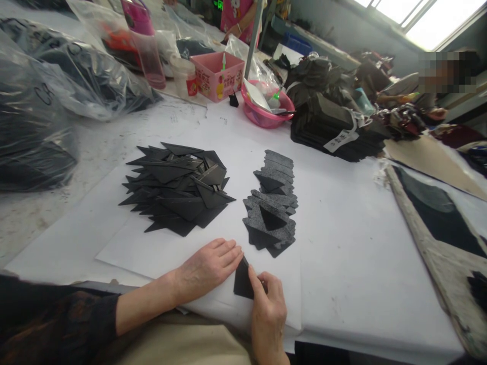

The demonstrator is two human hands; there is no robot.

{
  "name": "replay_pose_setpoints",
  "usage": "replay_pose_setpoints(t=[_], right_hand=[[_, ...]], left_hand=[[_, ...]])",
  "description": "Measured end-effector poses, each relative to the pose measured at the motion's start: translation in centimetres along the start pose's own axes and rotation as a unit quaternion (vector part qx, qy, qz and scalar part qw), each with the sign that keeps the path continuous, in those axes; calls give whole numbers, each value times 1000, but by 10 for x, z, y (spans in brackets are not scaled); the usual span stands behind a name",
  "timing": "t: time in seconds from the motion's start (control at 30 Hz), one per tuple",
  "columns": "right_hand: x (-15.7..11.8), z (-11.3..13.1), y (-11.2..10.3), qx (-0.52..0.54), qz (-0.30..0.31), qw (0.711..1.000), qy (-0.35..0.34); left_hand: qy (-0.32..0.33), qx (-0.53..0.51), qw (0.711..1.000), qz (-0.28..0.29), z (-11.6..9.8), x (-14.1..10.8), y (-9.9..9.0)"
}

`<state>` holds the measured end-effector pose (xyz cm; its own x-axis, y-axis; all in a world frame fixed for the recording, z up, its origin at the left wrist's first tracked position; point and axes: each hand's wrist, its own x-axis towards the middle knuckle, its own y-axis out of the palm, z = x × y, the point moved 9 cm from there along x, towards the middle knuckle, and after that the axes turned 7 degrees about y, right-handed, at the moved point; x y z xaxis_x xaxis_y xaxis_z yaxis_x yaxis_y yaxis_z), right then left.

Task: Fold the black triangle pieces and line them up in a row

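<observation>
A small black piece (242, 282) lies on the white sheet near the table's front edge. My left hand (213, 266) rests flat, palm down, its fingertips at the upper end of that piece. On the piece's right edge, my right hand (268, 304) has its index finger pressed, with the other fingers curled. Beyond my left hand is a heap of folded black pieces (178, 187) with pointed ends. A column of overlapping grey speckled pieces (272, 203) lies beyond my right hand, with a few black triangles among them.
Plastic bags of dark material (34, 111) stand at the left. Behind are a pink bottle (150, 61), a pink box (218, 76), a pink basin (262, 117) and tagged black stacks (335, 124). A worn board (426, 253) lies right. Two people are in the background.
</observation>
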<state>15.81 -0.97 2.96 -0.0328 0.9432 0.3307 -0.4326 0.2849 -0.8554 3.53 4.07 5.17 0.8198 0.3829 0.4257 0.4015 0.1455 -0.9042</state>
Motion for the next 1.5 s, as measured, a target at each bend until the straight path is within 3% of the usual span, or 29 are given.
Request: replay_pose_setpoints(t=[0.2, 0.47, 0.6, 0.77, 1.17, 1.5], right_hand=[[-4, 1, 2, -21, -22, 999, 39], [-4, 3, 7, -59, 3, 998, -1], [-4, 0, 5, -55, -11, 998, 26], [-6, 3, 9, -52, 4, 999, 7], [-4, -4, -15, 47, -2, 999, 7], [-7, -1, -14, 34, 19, 999, 18]], left_hand=[[2, 5, 1000, 2, -1, 1, -1], [3, 6, 1000, 8, -4, -2, 2], [2, 17, 1000, 15, -6, -1, 4], [38, -2, 999, 17, -11, 2, 6], [30, -30, 999, 17, -10, 6, 1], [24, -17, 999, 27, -15, 7, 9]])
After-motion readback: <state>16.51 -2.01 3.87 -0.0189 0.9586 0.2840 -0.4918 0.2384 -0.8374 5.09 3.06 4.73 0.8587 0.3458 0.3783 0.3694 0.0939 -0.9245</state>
